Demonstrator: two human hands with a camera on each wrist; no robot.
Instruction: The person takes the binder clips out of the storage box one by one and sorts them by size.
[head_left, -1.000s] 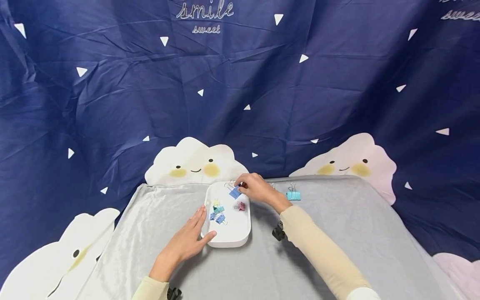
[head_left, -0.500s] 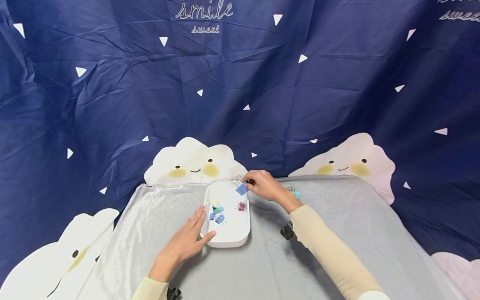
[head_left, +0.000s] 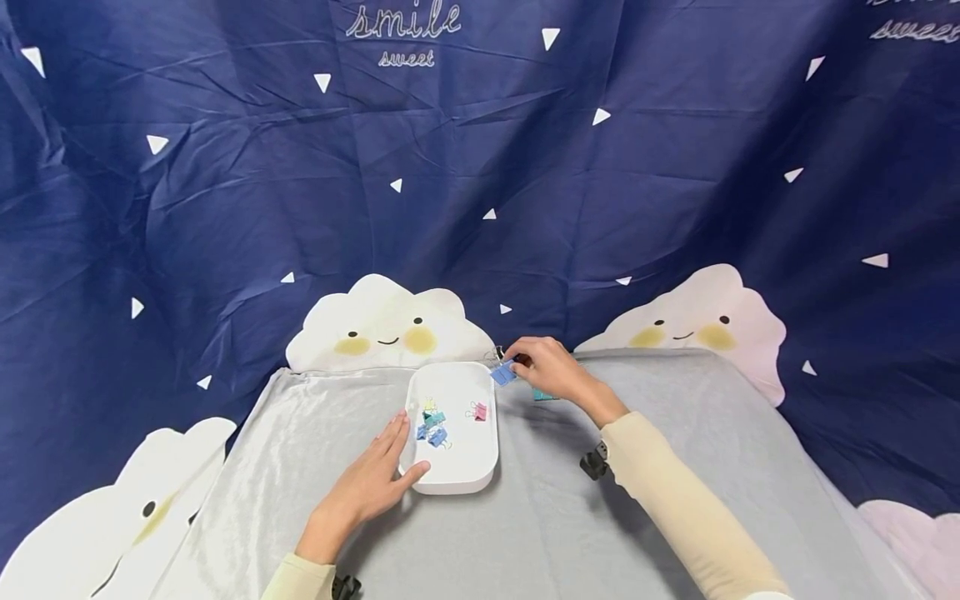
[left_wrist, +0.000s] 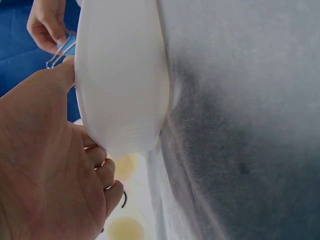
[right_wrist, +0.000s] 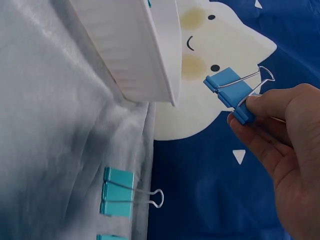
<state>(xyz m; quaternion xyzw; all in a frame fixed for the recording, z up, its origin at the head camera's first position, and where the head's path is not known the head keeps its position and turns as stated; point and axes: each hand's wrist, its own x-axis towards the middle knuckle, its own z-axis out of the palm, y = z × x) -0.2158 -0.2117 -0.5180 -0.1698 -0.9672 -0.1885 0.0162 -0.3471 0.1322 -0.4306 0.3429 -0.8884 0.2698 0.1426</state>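
My right hand (head_left: pixel 551 367) pinches a large blue binder clip (right_wrist: pixel 230 90) between thumb and fingers, at one end of its body. The clip hangs just beyond the right far corner of a white box (head_left: pixel 457 478), its wire handles pointing away. Straight-fingered, my left hand (head_left: pixel 371 479) rests against the box's left side, touching the rim. Inside the box, a pink binder clip (head_left: pixel 480 412) lies apart on the right. Smaller blue (head_left: pixel 438 437), teal (head_left: pixel 435 419) and yellow (head_left: pixel 429 406) binder clips bunch together on the left.
To the right of the box, a turquoise binder clip (right_wrist: pixel 118 192) lies on the grey cloth (head_left: pixel 465 550), partly behind my right hand in the head view. Another turquoise clip (right_wrist: pixel 112 237) shows at the right wrist view's lower edge. A dark blue curtain (head_left: pixel 480 167) hangs behind.
My right hand has moved rightward with the blue binder clip, from above the box's far end to just outside its right rim. My left hand stays in place.
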